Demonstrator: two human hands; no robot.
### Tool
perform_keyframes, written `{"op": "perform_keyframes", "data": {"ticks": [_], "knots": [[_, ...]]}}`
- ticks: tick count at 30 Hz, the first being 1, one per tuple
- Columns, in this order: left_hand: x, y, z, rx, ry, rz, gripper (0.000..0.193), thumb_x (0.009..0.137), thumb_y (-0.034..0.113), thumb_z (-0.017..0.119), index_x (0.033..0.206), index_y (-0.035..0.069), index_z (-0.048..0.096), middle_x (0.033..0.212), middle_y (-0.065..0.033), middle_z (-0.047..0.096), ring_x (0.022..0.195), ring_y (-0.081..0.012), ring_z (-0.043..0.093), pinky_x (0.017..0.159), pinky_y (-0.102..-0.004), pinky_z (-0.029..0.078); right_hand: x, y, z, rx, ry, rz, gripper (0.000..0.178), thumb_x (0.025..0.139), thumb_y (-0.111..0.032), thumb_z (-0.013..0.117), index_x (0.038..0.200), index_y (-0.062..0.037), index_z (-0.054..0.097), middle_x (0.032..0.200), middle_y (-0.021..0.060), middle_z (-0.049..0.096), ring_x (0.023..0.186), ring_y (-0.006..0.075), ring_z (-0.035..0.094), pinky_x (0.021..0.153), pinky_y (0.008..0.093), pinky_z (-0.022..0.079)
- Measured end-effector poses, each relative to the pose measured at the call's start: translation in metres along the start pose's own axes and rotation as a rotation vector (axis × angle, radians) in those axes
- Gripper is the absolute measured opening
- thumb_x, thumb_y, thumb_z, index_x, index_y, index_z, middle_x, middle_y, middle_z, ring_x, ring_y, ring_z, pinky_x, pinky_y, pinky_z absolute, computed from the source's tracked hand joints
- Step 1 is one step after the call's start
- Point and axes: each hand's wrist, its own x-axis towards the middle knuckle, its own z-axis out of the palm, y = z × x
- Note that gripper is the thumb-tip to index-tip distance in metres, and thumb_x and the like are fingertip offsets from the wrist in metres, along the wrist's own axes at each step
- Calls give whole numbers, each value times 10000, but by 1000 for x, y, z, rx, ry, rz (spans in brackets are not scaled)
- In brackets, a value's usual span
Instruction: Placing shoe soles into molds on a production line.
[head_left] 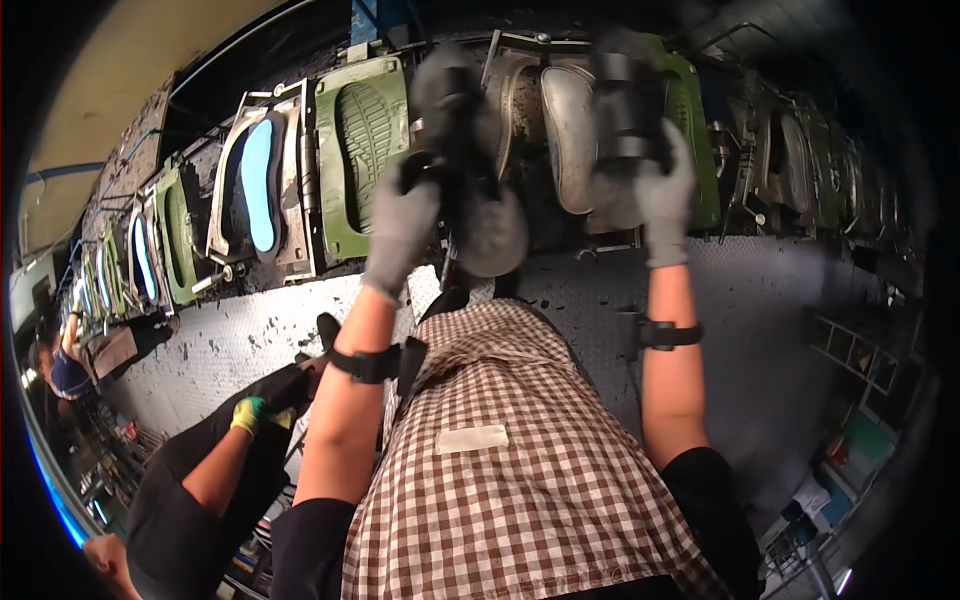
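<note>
My left hand (405, 222), in a grey glove, is closed on a dark sandal-like shoe (490, 240) that motion smears. A similar black strapped sandal (622, 110) is in my right hand (668, 195), also gloved in grey, with its fingers round the side. Both are held over an opened mould with a foot-shaped metal form (570, 140) between them. Left of my left hand stands a green mould plate (362, 150) with a ribbed sole cavity. Another green plate (690, 140) lies beside the right-hand sandal, which partly covers it.
Moulds run in a curved row both ways; one at left carries a light-blue insole (260, 185). Below the row lies a metal floor (250, 330) with dark scraps. At lower left a co-worker's yellow-green gloved hand (248, 412) is close to my left arm. A rack (860, 345) stands right.
</note>
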Motion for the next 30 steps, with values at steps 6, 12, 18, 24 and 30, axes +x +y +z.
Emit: {"op": "perform_keyframes", "data": {"ticks": [6, 12, 18, 24, 30], "knots": [[0, -18, 148, -249, -218, -66, 618, 836, 73, 637, 1420, -20, 456, 1334, -224, 593, 1233, -294, 588, 1050, -351, 459, -31, 5, -45, 287, -174, 167, 624, 959, -91, 661, 1518, -6, 397, 1436, 157, 516, 1309, 180, 493, 1070, 344, 437], [35, -62, 186, -210, 17, 7, 715, 886, 249, 641, 1482, -51, 384, 1408, -291, 505, 1348, -401, 487, 1146, -408, 378, -55, 30, -28, 565, -213, 716, 352, 949, -77, 671, 1278, 17, 590, 1137, 25, 648, 999, 88, 589, 935, 246, 473], [101, -81, 224, -278, -96, -176, 716, 944, 566, 473, 1229, -69, 639, 1188, -247, 666, 1117, -303, 595, 1017, -383, 419, 14, -6, -30, 607, -129, 463, 369, 928, -112, 690, 1259, 34, 619, 1107, 14, 666, 958, 91, 605, 887, 265, 503], [101, -120, 216, -816, -233, -302, 639, 1010, 509, 546, 1371, -17, 578, 1238, -117, 658, 1101, -201, 607, 1009, -337, 471, 61, 8, 29, -178, -142, -71, 346, 910, -220, 662, 1231, -91, 681, 1178, 155, 681, 1070, 326, 672, 917, 408, 528], [62, -77, 211, -896, -296, -283, 577, 1067, 453, 442, 1422, 5, 527, 1318, -115, 626, 1161, -205, 598, 1064, -337, 450, 82, 17, 60, -211, -636, -192, 325, 882, -299, 631, 1174, -174, 700, 1158, 129, 706, 1068, 343, 682, 901, 433, 541]]}}
